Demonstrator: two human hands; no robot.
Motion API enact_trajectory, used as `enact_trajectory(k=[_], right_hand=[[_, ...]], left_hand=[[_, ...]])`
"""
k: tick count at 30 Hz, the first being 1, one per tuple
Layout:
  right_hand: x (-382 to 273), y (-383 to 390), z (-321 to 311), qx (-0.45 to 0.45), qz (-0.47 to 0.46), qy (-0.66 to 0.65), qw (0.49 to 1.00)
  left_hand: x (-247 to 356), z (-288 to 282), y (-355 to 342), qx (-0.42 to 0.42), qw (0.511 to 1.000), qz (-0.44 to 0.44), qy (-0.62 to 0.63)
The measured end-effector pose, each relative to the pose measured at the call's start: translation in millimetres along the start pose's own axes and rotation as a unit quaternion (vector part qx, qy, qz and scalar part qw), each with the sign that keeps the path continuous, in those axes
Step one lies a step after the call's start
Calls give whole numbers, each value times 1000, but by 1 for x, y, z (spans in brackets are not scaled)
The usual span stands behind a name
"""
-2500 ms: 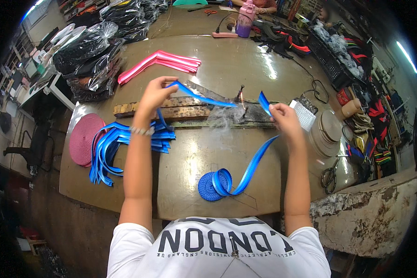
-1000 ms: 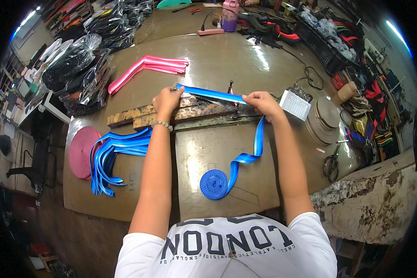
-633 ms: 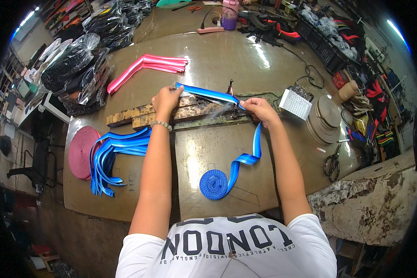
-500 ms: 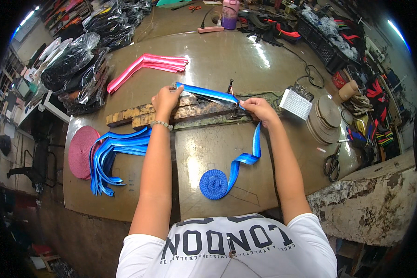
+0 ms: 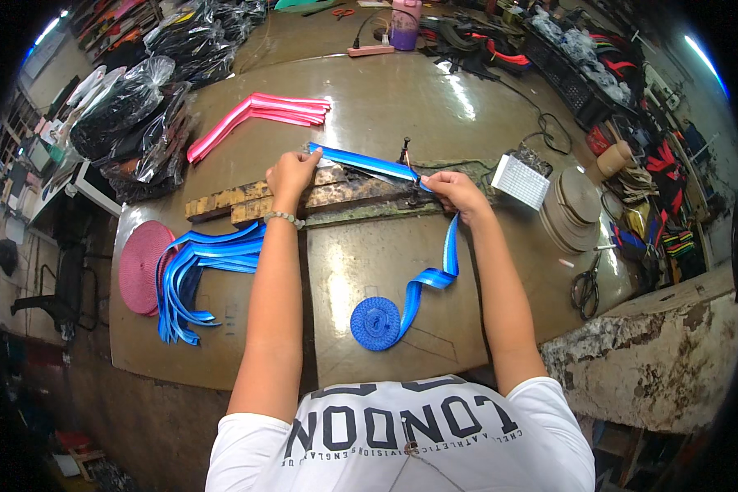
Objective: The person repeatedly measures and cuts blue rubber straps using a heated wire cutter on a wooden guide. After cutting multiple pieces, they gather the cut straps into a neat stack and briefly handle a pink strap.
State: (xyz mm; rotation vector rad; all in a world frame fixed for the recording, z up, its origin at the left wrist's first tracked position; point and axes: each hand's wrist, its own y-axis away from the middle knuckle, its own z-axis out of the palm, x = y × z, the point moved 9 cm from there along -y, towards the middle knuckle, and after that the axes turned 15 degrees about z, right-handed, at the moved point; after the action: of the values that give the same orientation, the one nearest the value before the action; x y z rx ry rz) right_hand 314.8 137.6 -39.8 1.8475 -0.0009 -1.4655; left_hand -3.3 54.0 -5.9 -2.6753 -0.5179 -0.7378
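Left hand: the left hand (image 5: 293, 179), just above centre of the frame, pinches one end of the blue strap (image 5: 365, 161) between thumb and fingers; a beaded bracelet (image 5: 284, 218) circles the wrist.
Right hand: the right hand (image 5: 457, 193), right of centre, pinches the same strap further along, thumb against fingers.
Blue strap: stretched between the hands, sloping slightly down to the right; beyond the right hand it hangs, twists and runs to the blue roll (image 5: 375, 323) at lower centre.
Wooden bars: long, stained wooden bars (image 5: 250, 202) lie across the middle of the frame, beneath the stretched strap; a thin dark post (image 5: 405, 149) stands upright near the right hand.
Blue strips: a bundle of blue strips (image 5: 213, 254), left of centre, overlaps the pink roll (image 5: 143, 266).
Pink strips: a bent stack of pink strips (image 5: 258, 113), upper left of centre.
Right of frame: a white gridded block (image 5: 521, 185), beige rolls (image 5: 572, 215) and black scissors (image 5: 585, 293).
Upper edge: a pink-and-purple bottle (image 5: 405, 26) beside a power strip (image 5: 371, 51).
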Motion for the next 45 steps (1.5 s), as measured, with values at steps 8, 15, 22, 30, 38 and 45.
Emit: enact_trajectory(k=[8,15,22,30,38,45], right_hand=[[-2,28,-18,23,-21,-14,999],[-13,108,-24,54,-119,191,973],[19,86,46,51,-110,262,957],[25,81,92,158,-177,239,942],[19,78,99,138,-183,267,936],[19,80,107,149,-226,279,921]], left_hand=[[-10,-2,-1,28,994,-5,102],[3,-82,41,248,632,67,731],[110,-21,119,-72,930,316,173],[91,19,154,-25,953,256,159],[87,21,153,-18,960,203,193],[88,19,154,0,956,208,207]])
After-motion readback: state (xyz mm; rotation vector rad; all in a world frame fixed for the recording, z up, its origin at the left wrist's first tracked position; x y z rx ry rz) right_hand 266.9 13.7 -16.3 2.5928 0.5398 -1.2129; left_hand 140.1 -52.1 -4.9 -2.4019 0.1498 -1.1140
